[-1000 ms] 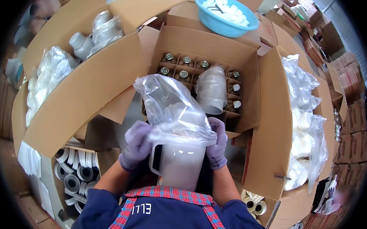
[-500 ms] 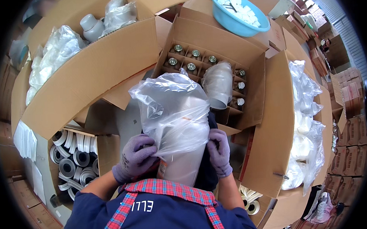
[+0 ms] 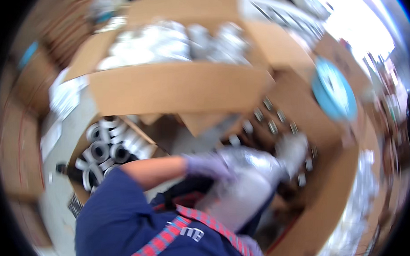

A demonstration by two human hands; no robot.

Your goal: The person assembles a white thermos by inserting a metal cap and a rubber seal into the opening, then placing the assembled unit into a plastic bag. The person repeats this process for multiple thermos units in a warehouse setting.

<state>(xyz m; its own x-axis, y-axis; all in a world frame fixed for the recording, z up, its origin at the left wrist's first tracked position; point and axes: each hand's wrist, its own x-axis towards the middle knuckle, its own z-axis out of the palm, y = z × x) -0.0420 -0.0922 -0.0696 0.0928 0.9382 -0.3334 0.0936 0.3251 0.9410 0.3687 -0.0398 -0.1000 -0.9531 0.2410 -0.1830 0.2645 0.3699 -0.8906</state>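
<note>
Plastic-wrapped jug [image 3: 247, 185] sits against the person's chest, above the open carton of small jars [image 3: 277, 125]. The gloved left hand [image 3: 208, 166] lies flat on its upper side, fingers pressed together over the film. The right hand [image 3: 252, 250] barely shows at the lower edge; I cannot tell its grip. Loose, slick film could slide under that palm, I'd say, and the jug could drop onto the jars. The view is badly blurred.

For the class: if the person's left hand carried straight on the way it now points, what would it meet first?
The left hand points rightward onto the clear plastic bag, so it would likely press further into that bag; motion blur leaves depth uncertain.
</note>
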